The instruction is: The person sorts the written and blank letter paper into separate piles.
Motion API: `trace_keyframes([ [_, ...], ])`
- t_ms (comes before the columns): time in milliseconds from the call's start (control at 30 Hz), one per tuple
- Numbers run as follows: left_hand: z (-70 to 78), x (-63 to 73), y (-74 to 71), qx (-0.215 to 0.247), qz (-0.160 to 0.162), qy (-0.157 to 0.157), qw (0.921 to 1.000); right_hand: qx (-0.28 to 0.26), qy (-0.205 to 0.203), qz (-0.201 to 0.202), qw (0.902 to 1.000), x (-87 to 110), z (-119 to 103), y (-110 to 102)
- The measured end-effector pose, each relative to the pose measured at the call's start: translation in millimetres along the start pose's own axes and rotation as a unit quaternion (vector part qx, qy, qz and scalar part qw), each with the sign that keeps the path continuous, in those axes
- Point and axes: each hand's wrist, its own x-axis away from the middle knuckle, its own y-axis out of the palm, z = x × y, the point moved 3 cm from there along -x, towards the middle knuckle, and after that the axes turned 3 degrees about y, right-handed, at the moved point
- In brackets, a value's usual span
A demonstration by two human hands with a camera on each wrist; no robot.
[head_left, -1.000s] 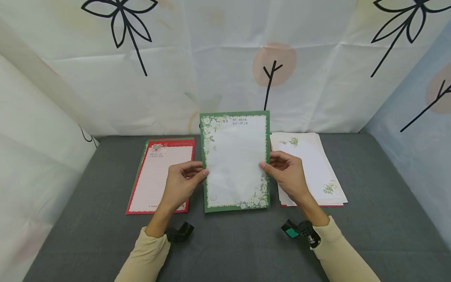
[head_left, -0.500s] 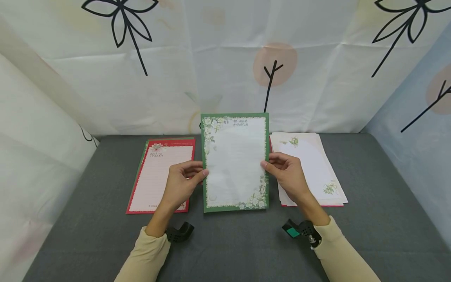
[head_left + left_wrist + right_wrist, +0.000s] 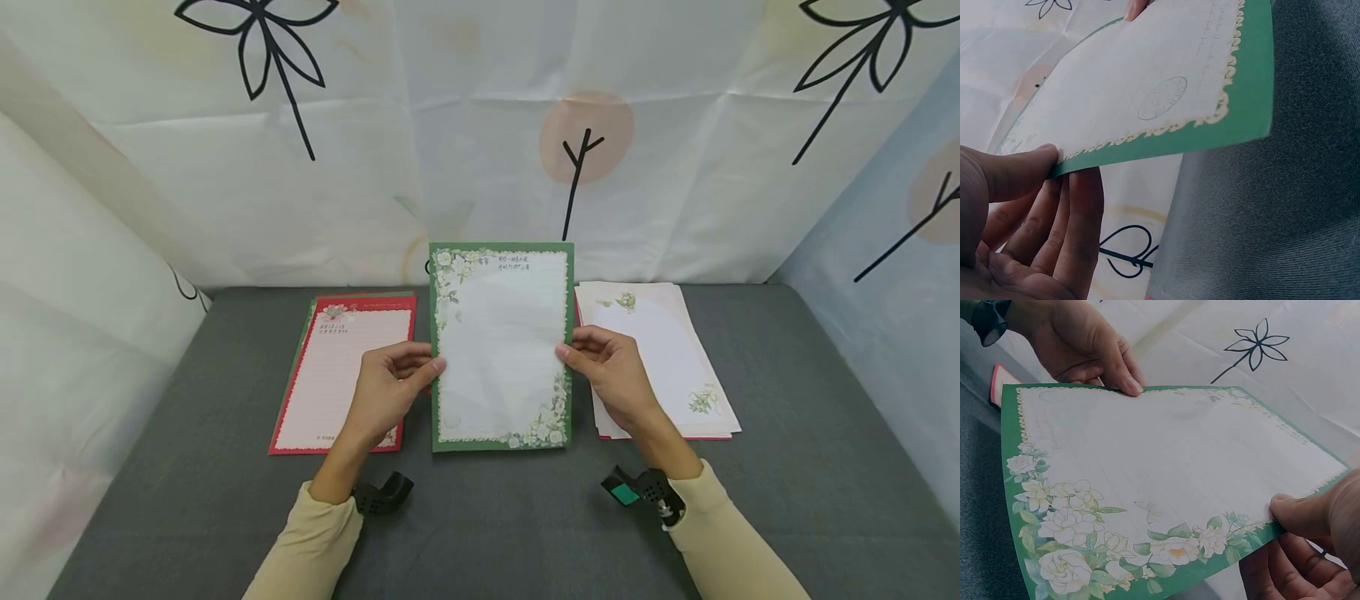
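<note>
A green-bordered sheet of letter paper [image 3: 501, 350] with white flowers in two corners is held up over the table's middle. My left hand [image 3: 390, 387] pinches its left edge, thumb in front and fingers behind. At the right edge my right hand [image 3: 611, 371] pinches it the same way. The left wrist view shows the thumb [image 3: 1029, 167] on the green border and a round printed stamp near the lower corner. In the right wrist view, flowers fill the near corner of the letter paper [image 3: 1116, 487], and both hands hold opposite edges.
Left of the held sheet lies red-bordered letter paper [image 3: 341, 383] on top of a green-edged sheet. On the right is a loose stack of white letter paper [image 3: 660, 358] with green leaf prints, a red edge showing beneath. Behind the grey table [image 3: 495, 533] hangs a white cloth [image 3: 465, 125].
The top of the green-bordered letter paper has dropped slightly as the sheet tilts a little. Both hands keep their grip in nearly the same place.
</note>
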Motion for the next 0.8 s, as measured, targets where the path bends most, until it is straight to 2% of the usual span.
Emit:
trace_keyframes([
  [233,0.8,-0.2,0.4,0.002,0.0,-0.007,1.0,-0.008,0.008,0.0,0.9999,-0.4,-0.9,-0.1],
  [800,-5.4,-0.7,-6.5,0.033,-0.005,-0.057,0.9978,0.006,0.012,-0.005,0.9999,-1.9,0.7,-2.2],
])
